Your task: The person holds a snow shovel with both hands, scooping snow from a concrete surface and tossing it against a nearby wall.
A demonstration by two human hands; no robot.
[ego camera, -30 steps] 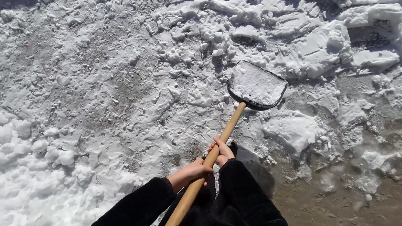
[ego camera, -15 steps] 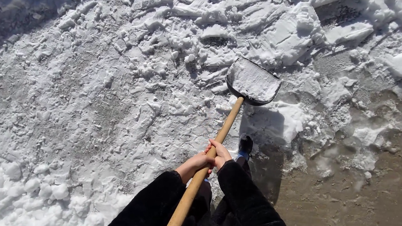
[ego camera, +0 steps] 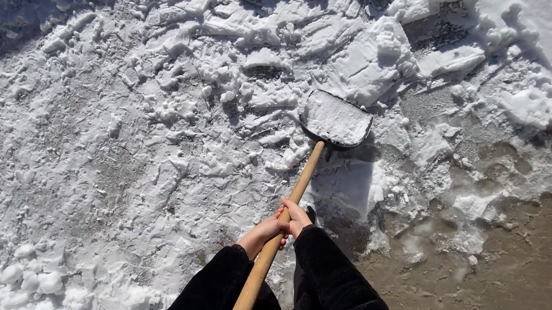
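Head view: person looks down at both hands on a shovel over snowy ground.
Right hand (ego camera: 298, 219): clenched round the wooden handle (ego camera: 291, 207), fingers wrapped over the top, just ahead of the other hand.
Left hand (ego camera: 263, 231): clenched on the same handle from the left side, touching the right hand, thumb side toward the blade.
Sleeves (ego camera: 334, 289): black, fuzzy, both arms come in from the bottom edge; handle runs down between them and out of the bottom edge.
Shovel (ego camera: 316, 153): long pale wood shaft, tilted up and right from the hands to the blade.
Blade (ego camera: 335, 119): dark, wide scoop, loaded with a flat layer of white snow; cannot tell whether it rests on the ground or is lifted a little; dark shadow just below it.
Shoe (ego camera: 311, 212): dark toe just visible beside the right hand, mostly hidden.
Snow (ego camera: 123, 133): rough, packed, gritty, covers left and centre; broken slabs and chunks (ego camera: 373, 56) just beyond the blade at the top.
Bare ground (ego camera: 513, 286): wet brown mud at lower right, well apart from the blade, thin slush along its edge.
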